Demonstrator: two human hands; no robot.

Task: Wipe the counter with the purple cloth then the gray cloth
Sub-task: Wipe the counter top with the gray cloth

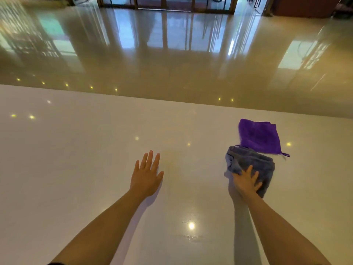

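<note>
Glossy pale desk [80, 150] filling the near half of the view, polished floor [172, 64] gleaming beyond its far edge, ceiling lights glinting off both. Left hand [147, 175] lying flat and spread on the bare desk, gripping nothing, well apart from the cloths. Right hand [247, 181] pressing down on the near edge of the gray cloth [252, 163], fingers splayed over the bunched fabric rather than closed around it. Purple cloth [259, 137] lying loose just beyond, its near corner touching or slightly overlapping the gray one, hanging loop trailing out to the right.

Looking like the gray-cloth pass getting under way, judging by the purple one set aside. Biggest risk now: pushing forward and ploughing straight into the purple cloth, dragging it along or shoving it toward the far edge and the floor. Also worth watching: the gray cloth sliding out from under an open palm on so slick a surface, or staying bunched and leaving streaks.
</note>
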